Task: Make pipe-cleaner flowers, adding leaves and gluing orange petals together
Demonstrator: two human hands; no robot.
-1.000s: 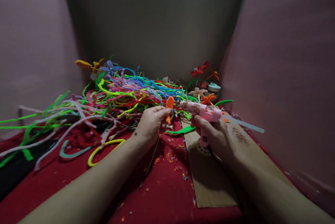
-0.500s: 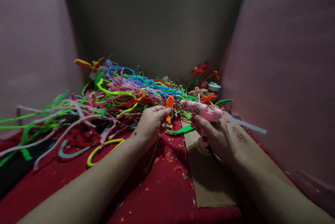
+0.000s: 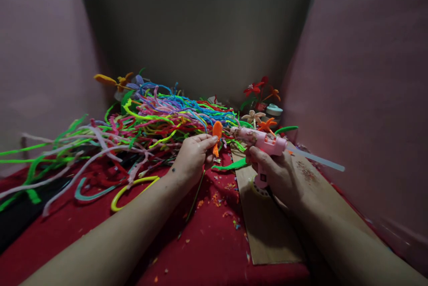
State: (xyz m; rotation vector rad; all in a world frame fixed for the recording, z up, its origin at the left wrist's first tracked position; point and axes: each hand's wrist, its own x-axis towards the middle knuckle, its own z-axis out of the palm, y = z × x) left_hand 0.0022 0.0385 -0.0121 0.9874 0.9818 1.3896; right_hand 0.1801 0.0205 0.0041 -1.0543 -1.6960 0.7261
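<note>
Between the thumb and fingers of my left hand [image 3: 198, 151] is an orange pipe-cleaner petal [image 3: 217, 132], held upright. A pink hot glue gun [image 3: 264, 142] is gripped by its handle in my right hand [image 3: 276, 170]. Its nozzle points left toward the petal, with a small gap between them. From the back of the gun a clear glue stick [image 3: 317, 159] sticks out to the right. Under the two hands lies a green fuzzy leaf [image 3: 230, 166], partly across a wooden board [image 3: 270, 237].
A heap of coloured pipe cleaners [image 3: 180, 114] covers the back left of the red cloth [image 3: 194, 255]. Finished flowers stand behind, including a beige flower [image 3: 253, 117] and an orange flower [image 3: 266, 124]. Fluff scraps [image 3: 217, 200] litter the cloth. Pink walls rise on both sides.
My right hand has drawn the glue gun slightly to the right, so its nozzle is farther from the petal. The left hand and petal have hardly moved.
</note>
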